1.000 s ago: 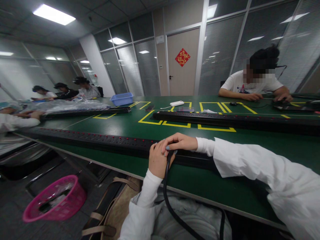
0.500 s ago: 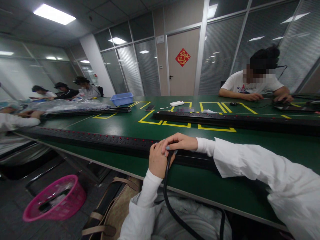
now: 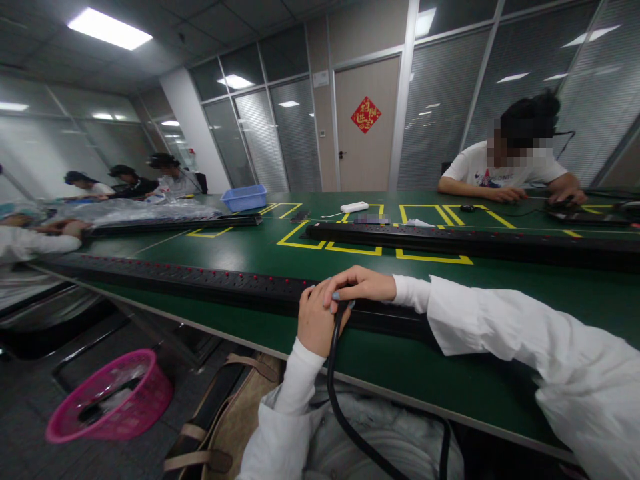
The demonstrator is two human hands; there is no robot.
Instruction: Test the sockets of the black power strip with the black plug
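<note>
A long black power strip (image 3: 225, 283) with a row of small red parts lies along the near side of the green table (image 3: 280, 340). My left hand (image 3: 316, 321) is closed around the upper end of a thick black cable (image 3: 332, 377), against the strip. From the right, my right hand (image 3: 359, 285) lies over the left one, its fingers bent and pressed together at the cable's end. What its fingertips grip is hidden. Below the hands, the cable curves down over the table edge towards my lap.
A second black strip (image 3: 450, 239) lies farther back among yellow tape outlines. Near a blue basket (image 3: 244, 198) lie plastic bags (image 3: 135, 212). A co-worker (image 3: 515, 160) sits opposite, and another person's sleeve (image 3: 35, 245) is at left. A pink basket (image 3: 155, 400) and a bag (image 3: 240, 407) stand below.
</note>
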